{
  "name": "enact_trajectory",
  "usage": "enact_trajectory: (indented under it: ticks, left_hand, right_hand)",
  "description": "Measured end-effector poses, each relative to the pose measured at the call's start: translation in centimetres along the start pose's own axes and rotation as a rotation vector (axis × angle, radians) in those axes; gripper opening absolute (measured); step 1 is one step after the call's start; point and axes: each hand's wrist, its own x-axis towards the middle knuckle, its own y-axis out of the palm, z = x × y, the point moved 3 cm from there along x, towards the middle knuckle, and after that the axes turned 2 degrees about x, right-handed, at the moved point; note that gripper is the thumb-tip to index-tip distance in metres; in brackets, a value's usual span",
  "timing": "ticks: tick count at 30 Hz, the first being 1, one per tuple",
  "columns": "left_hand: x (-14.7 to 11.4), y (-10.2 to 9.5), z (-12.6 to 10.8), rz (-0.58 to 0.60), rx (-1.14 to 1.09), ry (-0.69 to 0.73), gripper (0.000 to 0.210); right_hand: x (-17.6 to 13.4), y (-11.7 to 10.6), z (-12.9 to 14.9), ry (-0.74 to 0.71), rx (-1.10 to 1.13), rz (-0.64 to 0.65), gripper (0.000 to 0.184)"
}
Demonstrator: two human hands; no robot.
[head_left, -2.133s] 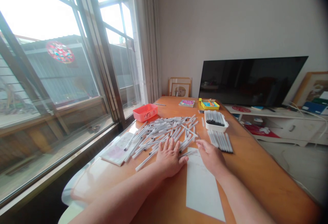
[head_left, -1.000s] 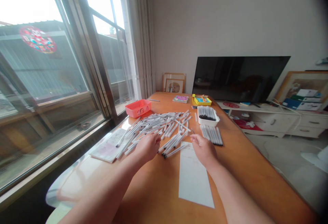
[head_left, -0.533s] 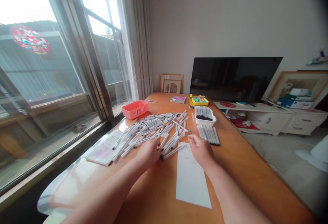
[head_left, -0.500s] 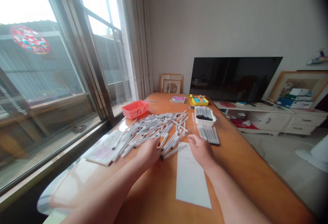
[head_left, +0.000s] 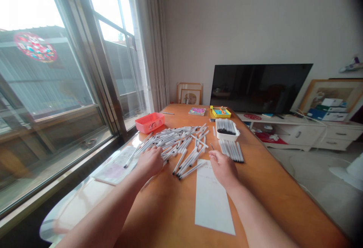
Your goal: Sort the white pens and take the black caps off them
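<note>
White-barrelled pens with black ends (head_left: 181, 136) lie in a loose, criss-crossed heap. My left hand (head_left: 151, 161) rests palm-down over the heap's near left side; its fingertips are hidden among the pens, and whether they grip any cannot be seen. A blurred thin strip shows under its wrist. My right hand (head_left: 223, 166) is closed in a pinch above the top right of a white paper sheet (head_left: 214, 202). From its fingers sticks up a thin pen (head_left: 212, 147), dark at the tip. Just beyond lies a neat row of pens (head_left: 231, 150).
A white tub (head_left: 227, 137) full of pens stands behind the row. At the heap's far left is a red plastic basket (head_left: 149, 123). A notebook (head_left: 113, 170) lies left. Farther back are a yellow box (head_left: 220, 112) and a colourful booklet (head_left: 197, 111).
My left hand has moved left across the heap, uncovering several pens by the paper's left edge. My right hand holds nearly the same place, still pinching the pen.
</note>
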Motion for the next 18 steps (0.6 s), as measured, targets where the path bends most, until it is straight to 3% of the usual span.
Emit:
enact_trajectory:
  ticks: [5,12,18]
  left_hand:
    - [0.5,1.0,0.8,0.016,-0.055,0.006,0.024]
    - [0.7,2.5,-1.2,-0.050,-0.142,0.121,0.018]
    - [1.1,2.4,-2.1,-0.100,-0.226,0.222,0.018]
  right_hand:
    - [-0.1,-0.1,0.1,0.010,-0.005,0.012,0.029]
    - [0.0,0.0,-0.1,0.010,-0.003,0.016,0.030]
    - [0.1,-0.1,-0.1,0.002,-0.011,0.011,0.031]
